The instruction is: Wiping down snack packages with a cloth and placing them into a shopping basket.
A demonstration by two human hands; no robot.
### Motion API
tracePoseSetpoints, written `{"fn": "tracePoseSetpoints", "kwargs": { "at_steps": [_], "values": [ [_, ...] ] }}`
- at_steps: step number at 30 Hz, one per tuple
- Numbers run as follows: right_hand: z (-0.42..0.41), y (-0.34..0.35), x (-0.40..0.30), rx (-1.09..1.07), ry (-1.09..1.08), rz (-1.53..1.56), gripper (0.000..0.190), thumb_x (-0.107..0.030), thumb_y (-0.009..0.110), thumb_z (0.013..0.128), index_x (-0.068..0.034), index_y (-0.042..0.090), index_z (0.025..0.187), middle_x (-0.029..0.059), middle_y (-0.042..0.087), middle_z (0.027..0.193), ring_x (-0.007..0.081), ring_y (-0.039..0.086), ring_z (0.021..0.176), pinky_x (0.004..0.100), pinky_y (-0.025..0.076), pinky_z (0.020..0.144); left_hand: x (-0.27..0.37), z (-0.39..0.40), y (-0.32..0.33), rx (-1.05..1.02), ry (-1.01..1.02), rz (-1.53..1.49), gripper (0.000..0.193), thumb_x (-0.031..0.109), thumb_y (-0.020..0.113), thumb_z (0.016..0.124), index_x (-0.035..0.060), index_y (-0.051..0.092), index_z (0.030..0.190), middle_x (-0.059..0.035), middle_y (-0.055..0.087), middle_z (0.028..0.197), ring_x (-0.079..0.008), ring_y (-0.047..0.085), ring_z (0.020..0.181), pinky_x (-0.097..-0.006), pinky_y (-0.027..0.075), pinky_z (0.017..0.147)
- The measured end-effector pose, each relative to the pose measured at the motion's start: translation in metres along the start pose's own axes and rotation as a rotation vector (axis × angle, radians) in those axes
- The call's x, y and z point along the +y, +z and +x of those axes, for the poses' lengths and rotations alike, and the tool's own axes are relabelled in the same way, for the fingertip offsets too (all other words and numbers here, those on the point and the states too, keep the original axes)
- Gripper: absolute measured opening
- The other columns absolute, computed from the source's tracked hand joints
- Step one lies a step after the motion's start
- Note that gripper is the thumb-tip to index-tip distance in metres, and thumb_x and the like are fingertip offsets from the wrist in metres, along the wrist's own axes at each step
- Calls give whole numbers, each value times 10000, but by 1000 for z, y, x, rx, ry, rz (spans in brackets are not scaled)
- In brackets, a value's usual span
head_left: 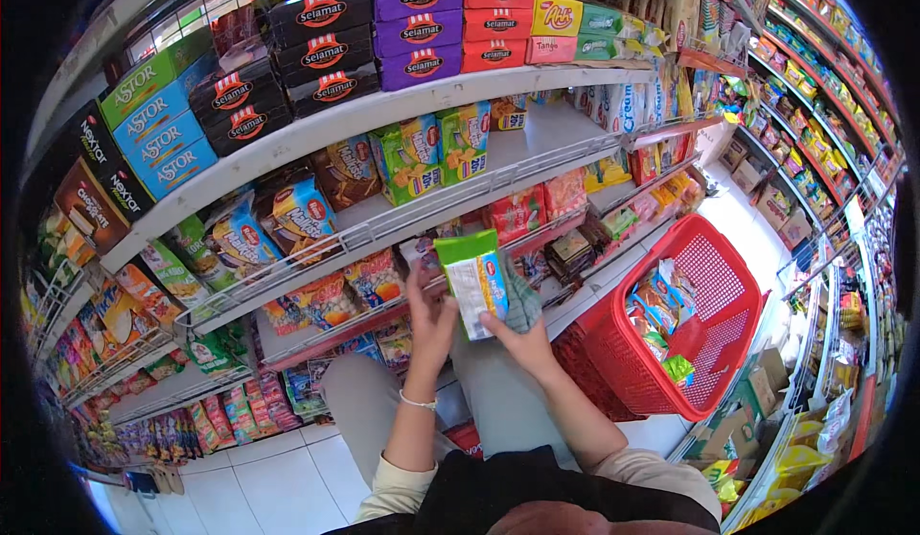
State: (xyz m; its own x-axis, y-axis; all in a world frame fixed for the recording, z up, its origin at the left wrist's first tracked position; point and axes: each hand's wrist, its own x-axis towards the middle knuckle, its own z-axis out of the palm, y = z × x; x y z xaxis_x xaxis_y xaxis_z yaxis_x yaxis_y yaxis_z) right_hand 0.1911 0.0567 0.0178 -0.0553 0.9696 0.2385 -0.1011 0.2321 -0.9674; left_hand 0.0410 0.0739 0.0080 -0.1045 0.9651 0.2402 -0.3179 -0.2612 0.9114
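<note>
My right hand (523,344) grips a green and white snack packet (471,287) by its lower right side, with the thumb on its face. A grey-green cloth (523,294) is bunched behind the packet at that same hand. Just left of the packet is my left hand (431,319), its fingers apart and its thumb close to the packet's edge; whether it touches is hard to tell. Both hands are above my knees, before the lower shelves. Similar green packets (463,143) stand upright on the middle shelf (532,147), beside brown and blue biscuit packets (302,211).
A red plastic shopping basket (751,319) with several snack packets (661,301) in it stands to my right. Wire rails (402,222) edge the shelves. Boxed wafers (420,31) are stacked above. Cardboard boxes (733,431) and another stocked rack (812,118) line the right side.
</note>
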Motion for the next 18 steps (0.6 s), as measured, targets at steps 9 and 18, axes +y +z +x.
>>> {"fn": "tracePoseSetpoints", "kwargs": {
  "at_steps": [9,18],
  "values": [
    [-30,16,-18,-76,-380,-841,672,-167,692,707,-186,461,1338,211,282,1412,407,322,1254,477,270,1037,-6,-8,-1,42,98,12,859,206,677,791,62,112,1422,-120,330,1372,-221,365,1244,-336,301,1032],
    [-53,-26,-38,-164,144,-39,357,-201,556,896,4,525,1187,112,550,1196,179,534,1085,338,411,937,-1,7,-28,185,-209,-531,450,332,491,910,56,426,1260,-103,561,1161,-220,585,1003,-366,483,858]
  ]
}}
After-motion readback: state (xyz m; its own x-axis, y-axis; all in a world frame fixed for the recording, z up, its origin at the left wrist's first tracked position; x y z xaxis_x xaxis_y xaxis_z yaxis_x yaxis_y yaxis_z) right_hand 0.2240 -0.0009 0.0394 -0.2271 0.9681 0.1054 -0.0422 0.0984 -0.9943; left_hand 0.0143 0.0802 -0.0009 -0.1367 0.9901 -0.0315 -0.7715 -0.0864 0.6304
